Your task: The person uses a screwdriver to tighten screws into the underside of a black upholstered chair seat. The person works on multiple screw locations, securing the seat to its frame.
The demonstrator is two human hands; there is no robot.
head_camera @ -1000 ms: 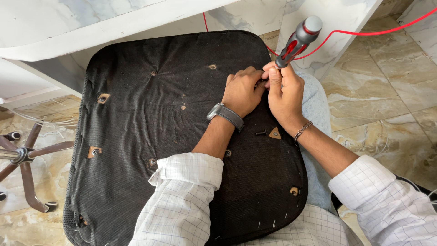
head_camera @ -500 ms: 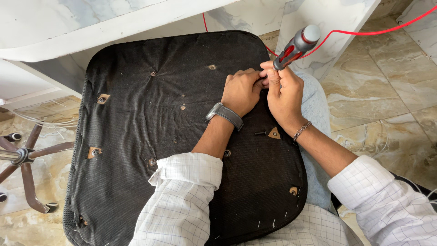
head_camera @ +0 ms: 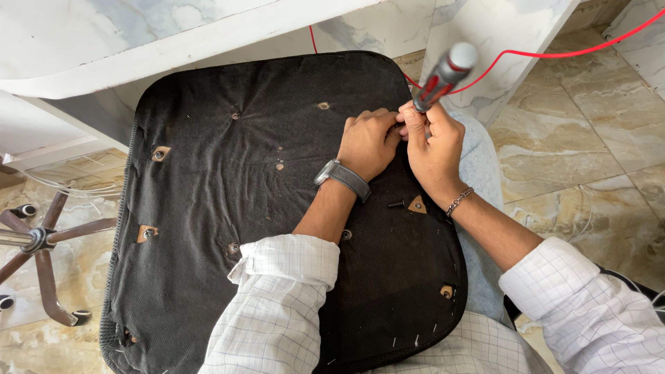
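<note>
While the right hand (head_camera: 435,142) clasps the stiff, light red-and-grey-handled screwdriver (head_camera: 443,75) low on its ridged handle, the left hand (head_camera: 367,142) pinches at its tip against the upturned black fabric-covered chair seat (head_camera: 228,187).

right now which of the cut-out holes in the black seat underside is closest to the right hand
The triangular cut-out, just below the right hand near the bracelet, with a loose dark screw lying beside it. The other openings sit along the left edge, centre and lower right corner.
</note>
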